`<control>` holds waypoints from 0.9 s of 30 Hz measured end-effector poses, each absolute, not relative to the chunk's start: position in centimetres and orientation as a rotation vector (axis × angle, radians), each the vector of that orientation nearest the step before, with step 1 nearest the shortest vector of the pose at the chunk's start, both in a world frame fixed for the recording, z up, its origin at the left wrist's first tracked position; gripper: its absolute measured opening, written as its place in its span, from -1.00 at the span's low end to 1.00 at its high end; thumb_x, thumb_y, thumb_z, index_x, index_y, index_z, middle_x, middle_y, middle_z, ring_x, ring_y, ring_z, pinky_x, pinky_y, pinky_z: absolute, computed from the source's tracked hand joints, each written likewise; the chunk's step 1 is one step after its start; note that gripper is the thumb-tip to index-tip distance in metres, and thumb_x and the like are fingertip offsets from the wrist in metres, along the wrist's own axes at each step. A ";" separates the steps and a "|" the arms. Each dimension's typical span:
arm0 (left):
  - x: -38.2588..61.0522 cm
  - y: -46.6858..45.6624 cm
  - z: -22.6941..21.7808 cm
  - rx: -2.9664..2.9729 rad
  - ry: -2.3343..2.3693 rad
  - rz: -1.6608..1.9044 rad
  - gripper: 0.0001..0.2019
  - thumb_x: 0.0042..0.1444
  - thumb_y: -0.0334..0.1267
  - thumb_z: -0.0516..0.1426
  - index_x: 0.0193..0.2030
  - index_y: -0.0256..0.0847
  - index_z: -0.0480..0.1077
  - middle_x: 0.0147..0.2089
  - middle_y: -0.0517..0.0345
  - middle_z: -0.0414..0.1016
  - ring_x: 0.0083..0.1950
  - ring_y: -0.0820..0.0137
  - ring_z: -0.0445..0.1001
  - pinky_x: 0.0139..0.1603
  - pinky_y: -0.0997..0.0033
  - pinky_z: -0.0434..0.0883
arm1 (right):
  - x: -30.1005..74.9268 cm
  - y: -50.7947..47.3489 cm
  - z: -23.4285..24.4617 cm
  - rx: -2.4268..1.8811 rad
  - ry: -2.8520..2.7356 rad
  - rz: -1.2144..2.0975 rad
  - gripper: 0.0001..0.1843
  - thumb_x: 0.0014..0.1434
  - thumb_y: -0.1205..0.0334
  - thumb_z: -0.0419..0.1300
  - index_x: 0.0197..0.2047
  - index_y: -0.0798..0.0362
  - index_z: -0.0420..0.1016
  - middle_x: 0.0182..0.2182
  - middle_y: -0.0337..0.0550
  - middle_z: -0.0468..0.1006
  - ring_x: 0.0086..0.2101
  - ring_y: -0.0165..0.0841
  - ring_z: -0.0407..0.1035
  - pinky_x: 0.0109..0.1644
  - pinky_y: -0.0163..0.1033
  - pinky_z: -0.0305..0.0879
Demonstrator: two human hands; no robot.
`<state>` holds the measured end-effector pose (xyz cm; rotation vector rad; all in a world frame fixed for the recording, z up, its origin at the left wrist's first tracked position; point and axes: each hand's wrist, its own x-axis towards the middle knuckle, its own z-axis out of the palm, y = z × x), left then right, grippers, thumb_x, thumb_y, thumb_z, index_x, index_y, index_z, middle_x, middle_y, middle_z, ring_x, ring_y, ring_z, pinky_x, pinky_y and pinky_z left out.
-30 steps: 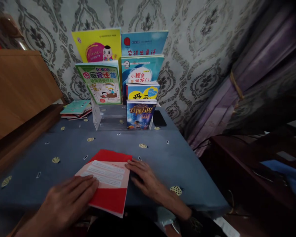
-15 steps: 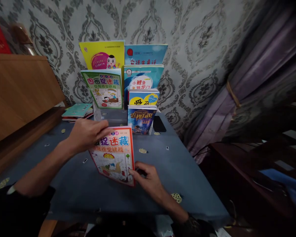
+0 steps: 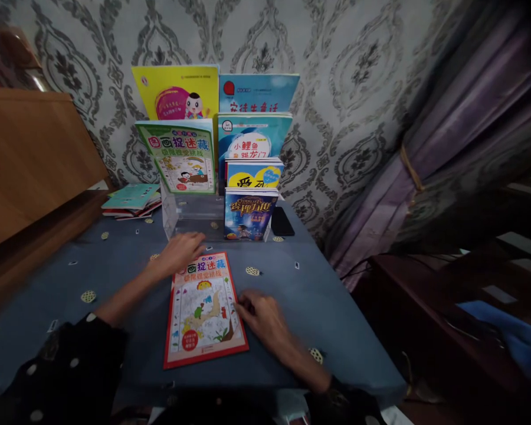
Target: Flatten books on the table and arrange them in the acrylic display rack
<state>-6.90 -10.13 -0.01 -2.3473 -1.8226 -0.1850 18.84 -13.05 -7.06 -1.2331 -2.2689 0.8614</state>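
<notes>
A red-bordered children's activity book point(image 3: 203, 310) lies face up on the blue-grey tablecloth point(image 3: 115, 277). My left hand point(image 3: 180, 252) rests at the book's top left corner, fingers bent over its edge. My right hand point(image 3: 260, 316) touches the book's right edge with curled fingers. Behind the book stands a clear acrylic rack point(image 3: 194, 215) with several picture books upright in tiers; its front left slot is bare.
A small stack of thin books point(image 3: 133, 199) lies at the back left. A black phone point(image 3: 282, 221) lies right of the rack. A wooden board point(image 3: 30, 153) stands at left, purple curtains point(image 3: 446, 147) at right. The table's right edge drops off near a dark shelf point(image 3: 469, 283).
The book lay back cover up a second ago. My left hand lifted and turned it over, and it now lies flat, front cover up.
</notes>
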 end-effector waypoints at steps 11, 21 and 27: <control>-6.0 -16.4 -9.6 -2.260 -1.706 -0.429 -0.62 0.41 -0.17 -0.11 0.20 -0.27 0.35 0.22 -0.10 0.47 0.24 0.18 0.42 0.24 0.09 0.34 | 16.4 -12.5 -6.9 -0.965 -2.511 0.382 -0.87 0.30 0.34 0.12 -0.23 0.03 0.50 -0.26 -0.08 0.59 -0.18 -0.23 0.46 -0.09 -0.18 0.39; -8.7 -16.0 -10.5 -2.072 -1.939 -0.470 -0.58 0.35 -0.27 -0.12 0.20 -0.32 0.38 0.25 -0.18 0.44 0.26 0.12 0.42 0.21 0.05 0.38 | 9.3 -10.2 -8.6 -0.512 -2.775 0.355 -0.53 0.38 0.32 -0.04 0.29 0.26 0.28 0.27 0.19 0.34 0.30 -0.18 0.17 0.38 0.01 0.12; -8.3 -16.0 -10.3 -2.068 -1.998 -0.461 -0.56 0.33 -0.30 -0.14 0.23 -0.28 0.36 0.28 -0.13 0.41 0.29 0.13 0.39 0.23 0.02 0.35 | 9.0 -8.0 -9.2 -0.638 -2.741 0.340 -0.51 0.40 0.25 -0.03 0.34 0.18 0.24 0.30 0.14 0.32 0.32 -0.20 0.14 0.40 0.04 0.06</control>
